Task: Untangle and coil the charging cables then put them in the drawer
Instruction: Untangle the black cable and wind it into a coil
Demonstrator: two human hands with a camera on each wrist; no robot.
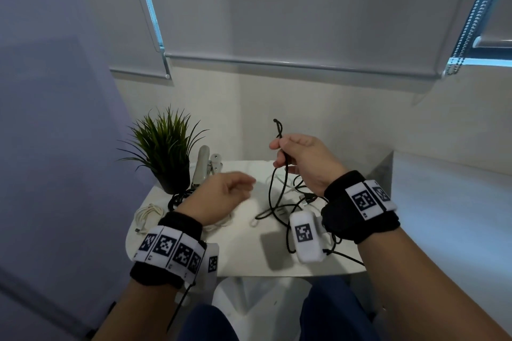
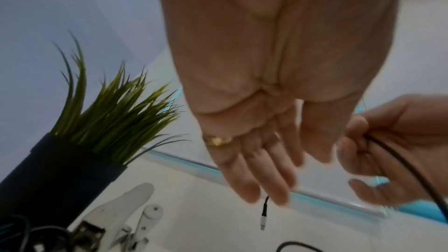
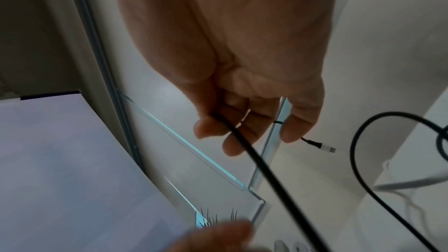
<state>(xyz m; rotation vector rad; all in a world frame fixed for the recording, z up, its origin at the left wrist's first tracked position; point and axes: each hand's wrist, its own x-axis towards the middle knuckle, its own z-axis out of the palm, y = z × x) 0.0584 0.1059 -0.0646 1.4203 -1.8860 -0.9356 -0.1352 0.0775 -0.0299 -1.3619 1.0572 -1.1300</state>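
Note:
My right hand [image 1: 279, 148] is raised above the white table [image 1: 241, 257] and pinches a black cable [image 1: 277, 188]. A short end of it sticks up above my fingers, and the rest hangs down into a tangle of black and white cables [image 1: 296, 196]. In the right wrist view my right hand [image 3: 242, 129] grips the black cable [image 3: 269, 171], and its silver plug [image 3: 323, 146] shows past the thumb. My left hand [image 1: 241, 185] hovers to the left with relaxed fingers [image 2: 264, 179], holding nothing.
A coiled white cable [image 1: 148, 216] and a coiled black cable [image 1: 178, 199] lie at the table's left. A potted plant [image 1: 163, 147] and a white tool [image 1: 202, 166] stand behind them. A wall and roller blinds close off the back.

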